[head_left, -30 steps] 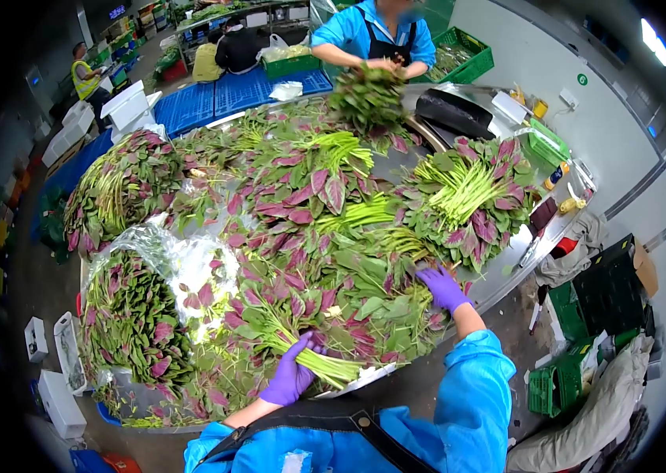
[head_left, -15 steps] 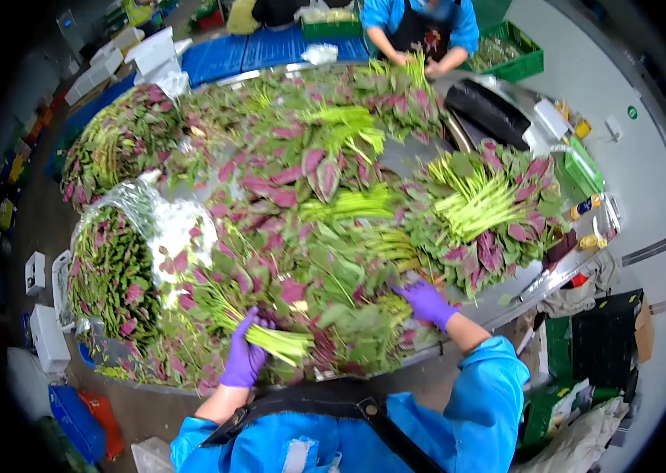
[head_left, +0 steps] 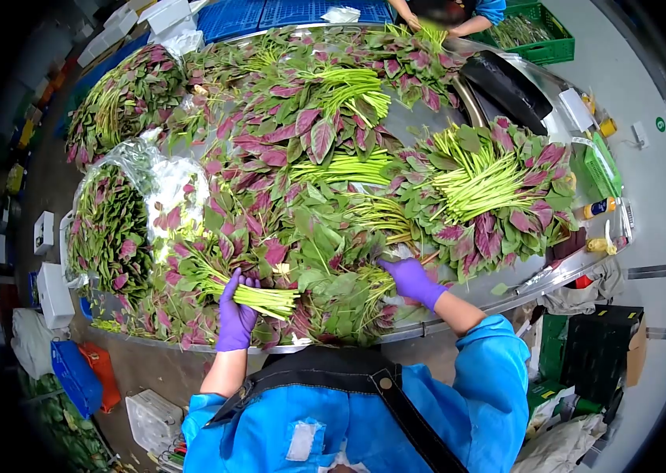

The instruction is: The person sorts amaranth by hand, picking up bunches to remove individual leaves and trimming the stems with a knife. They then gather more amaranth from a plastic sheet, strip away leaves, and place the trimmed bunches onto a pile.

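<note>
Blue bin: on the floor at near left, a blue bin (head_left: 77, 380) beside an orange bin (head_left: 103, 377).
Wrapped greens: at the left of the bench (head_left: 420, 124), wrapped greens (head_left: 109, 232) beside crumpled clear plastic.
Far-left heap: a rounded heap (head_left: 126, 98) of green and purple leaves.
My left hand: my purple-gloved left hand (head_left: 237, 317) curls around a bunch of stems (head_left: 268, 301), cut ends pointing right, leaves left, at the near side.
Middle: loose leaves (head_left: 321, 236) and pale stems cover the bench.
My right hand: my purple-gloved right hand (head_left: 415, 282) reaches into leaves at the near side; its fingertips are partly hidden, so I cannot tell whether they pinch anything.
Co-worker: at the far side, another person's hands (head_left: 453, 32) are at some stems.
Large bundle: right of my right hand and farther off, a large bundle (head_left: 479, 185), stems on top.
Green crate: far right, a green crate (head_left: 550, 49) holding greens.
</note>
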The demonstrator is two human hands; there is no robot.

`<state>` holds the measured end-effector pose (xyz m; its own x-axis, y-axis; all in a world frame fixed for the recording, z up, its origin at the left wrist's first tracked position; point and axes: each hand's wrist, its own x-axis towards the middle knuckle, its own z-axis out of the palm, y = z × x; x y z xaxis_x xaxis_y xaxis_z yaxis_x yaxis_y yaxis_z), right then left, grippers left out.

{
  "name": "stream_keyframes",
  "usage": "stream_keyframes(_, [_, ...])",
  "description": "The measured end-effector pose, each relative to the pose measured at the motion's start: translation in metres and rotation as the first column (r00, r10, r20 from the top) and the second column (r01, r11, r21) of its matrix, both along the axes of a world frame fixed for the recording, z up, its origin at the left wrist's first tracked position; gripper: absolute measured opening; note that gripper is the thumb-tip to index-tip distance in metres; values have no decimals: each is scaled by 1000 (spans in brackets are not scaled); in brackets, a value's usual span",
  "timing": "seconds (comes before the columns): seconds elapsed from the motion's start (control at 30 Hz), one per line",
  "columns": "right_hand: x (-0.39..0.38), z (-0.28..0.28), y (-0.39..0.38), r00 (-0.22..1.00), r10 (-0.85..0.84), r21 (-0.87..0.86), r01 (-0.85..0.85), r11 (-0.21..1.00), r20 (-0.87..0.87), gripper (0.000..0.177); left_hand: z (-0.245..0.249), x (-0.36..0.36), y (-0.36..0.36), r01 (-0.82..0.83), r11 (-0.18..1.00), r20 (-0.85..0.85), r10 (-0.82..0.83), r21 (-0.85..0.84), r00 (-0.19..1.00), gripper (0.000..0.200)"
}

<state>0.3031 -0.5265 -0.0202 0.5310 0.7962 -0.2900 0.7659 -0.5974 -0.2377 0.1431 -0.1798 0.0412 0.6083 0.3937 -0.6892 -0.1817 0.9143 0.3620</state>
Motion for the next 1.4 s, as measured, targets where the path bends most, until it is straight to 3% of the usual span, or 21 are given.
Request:
stream_keyframes(0.17, [-4,-4,-5,1000,3,95,-3,995,1,47,0,-2,6,-27,998,28,29,-59,999,18])
stream_keyframes(0.27, [-10,35,2,998,17,99,-23,995,63,49,1,-9,16,-34,994,73,41,-101,996,17])
stream_keyframes(0.4, [-35,87,0,979,-12,111,-11,994,202,61,6,-24,42,-17,999,302,30,-45,953,20])
stream_keyframes(0.47, [-43,104,3,977,-102,103,84,991,186,61,21,-28,51,-56,998,353,58,-16,934,24])
stream_keyframes(0.57, [-41,93,5,917,-394,212,375,902,55,55,30,-31,64,-73,997,492,47,33,870,26])
stream_keyframes(0.67, [-39,60,15,885,-465,219,456,863,-13,54,46,-27,64,-53,997,529,20,48,848,25])
stream_keyframes(0.7, [-42,60,19,872,-486,140,488,861,-54,55,46,-27,63,-48,998,531,14,50,847,25])
stream_keyframes(0.87, [-59,15,1,916,-401,2,401,916,-12,59,41,-30,55,-29,999,468,8,37,883,23])
stream_keyframes(0.93, [-61,38,4,915,-265,161,225,961,303,56,36,-30,52,-31,999,450,17,24,893,23])
stream_keyframes(0.97, [-57,29,-1,915,-266,163,226,961,303,56,32,-30,51,-42,999,420,34,10,907,22])
stream_keyframes(1.03, [-46,9,-14,976,-205,261,178,949,80,61,28,-30,48,-54,999,373,50,0,927,20])
stream_keyframes(1.07, [-45,6,-17,975,-205,264,178,948,80,61,26,-30,46,-54,999,373,49,2,926,20])
stream_keyframes(1.13, [-39,15,-14,964,-155,150,190,970,-217,65,24,-31,44,-23,1000,397,29,-21,917,20])
stream_keyframes(1.27, [-48,9,-7,946,-236,129,268,955,-221,64,31,-29,37,-46,999,351,51,-24,935,18])
stream_keyframes(1.4, [-56,2,-8,980,-155,268,184,946,-128,70,31,-26,33,-57,998,333,66,-36,941,18])
